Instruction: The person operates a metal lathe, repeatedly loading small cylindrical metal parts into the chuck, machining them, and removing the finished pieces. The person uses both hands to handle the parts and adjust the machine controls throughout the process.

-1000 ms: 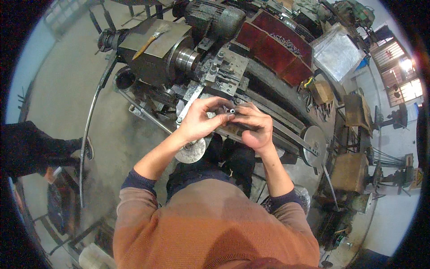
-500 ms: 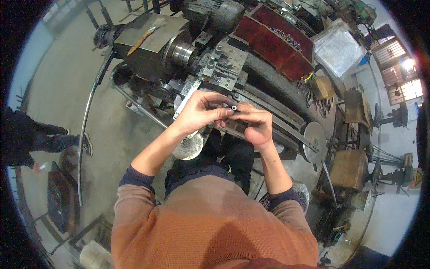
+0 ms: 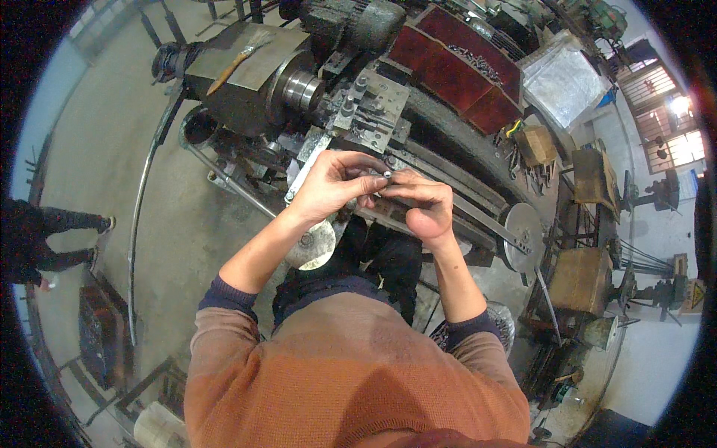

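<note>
In front of the lathe, my two hands meet at their fingertips around a small metal sleeve with a pale end. My left hand pinches it between thumb and forefinger. From the other side, the fingers of my right hand are closed against it. Most of the sleeve is hidden by the fingers, and dark grime marks the fingertips. Just beyond the hands lies the lathe's tool post, with the round steel chuck to its left.
A wood-handled brush rests on the headstock. Behind the lathe bed sits a dark red tray with small metal parts. A handwheel is below my left forearm, a round disc at right. Another person is at far left.
The sleeve has tipped a little between my fingertips, so its open end shows less. My hands stay nearly in place. The person at far left has shifted their legs.
</note>
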A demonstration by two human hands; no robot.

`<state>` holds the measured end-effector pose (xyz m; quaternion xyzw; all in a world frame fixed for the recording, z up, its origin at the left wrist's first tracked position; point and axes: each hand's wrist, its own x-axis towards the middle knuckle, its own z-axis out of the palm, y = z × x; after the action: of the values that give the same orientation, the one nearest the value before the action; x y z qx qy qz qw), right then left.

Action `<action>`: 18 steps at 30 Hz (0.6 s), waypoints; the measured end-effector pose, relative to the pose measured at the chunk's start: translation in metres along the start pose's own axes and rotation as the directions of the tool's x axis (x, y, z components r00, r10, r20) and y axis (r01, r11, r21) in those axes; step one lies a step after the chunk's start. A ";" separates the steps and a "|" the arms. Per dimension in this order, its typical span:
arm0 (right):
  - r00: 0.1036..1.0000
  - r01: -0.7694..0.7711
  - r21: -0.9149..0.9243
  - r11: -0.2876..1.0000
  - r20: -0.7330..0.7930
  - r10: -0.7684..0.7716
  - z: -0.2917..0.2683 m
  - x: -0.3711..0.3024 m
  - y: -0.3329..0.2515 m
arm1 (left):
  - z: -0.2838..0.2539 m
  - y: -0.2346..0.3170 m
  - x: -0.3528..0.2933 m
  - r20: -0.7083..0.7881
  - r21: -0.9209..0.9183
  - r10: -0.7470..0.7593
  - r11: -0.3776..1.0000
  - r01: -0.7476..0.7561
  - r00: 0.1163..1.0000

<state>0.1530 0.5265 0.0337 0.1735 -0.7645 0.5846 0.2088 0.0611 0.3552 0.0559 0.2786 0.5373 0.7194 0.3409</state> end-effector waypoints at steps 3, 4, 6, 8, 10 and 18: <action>1.000 -0.030 -0.049 0.998 0.008 0.030 -0.007 0.002 -0.002 | -0.009 -0.002 0.000 -0.007 0.142 0.044 0.989 -0.042 0.999; 0.999 -0.041 -0.075 0.996 0.012 0.042 -0.012 0.004 -0.004 | -0.015 -0.001 -0.003 -0.007 0.209 0.067 0.976 -0.064 0.998; 0.996 0.082 -0.232 0.969 0.002 -0.084 -0.040 0.010 0.003 | -0.027 0.003 -0.016 -0.187 0.218 0.028 0.976 0.014 0.982; 0.994 0.086 -0.447 0.890 -0.016 -0.105 -0.080 0.024 0.005 | -0.051 0.001 -0.029 -0.266 0.263 0.080 0.965 -0.007 0.961; 0.992 0.000 -0.605 0.796 -0.101 -0.077 -0.137 0.043 0.018 | -0.067 0.001 -0.033 -0.334 0.345 0.123 0.939 0.000 0.935; 0.925 -0.316 -0.776 0.546 -0.380 -0.003 -0.218 0.080 0.050 | -0.145 -0.068 -0.047 -0.332 0.778 0.350 0.627 0.045 0.876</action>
<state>0.0851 0.7479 0.0842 -0.1173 -0.9129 0.1952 0.3387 -0.0083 0.2461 -0.0501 0.2661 0.8275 0.4943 -0.0093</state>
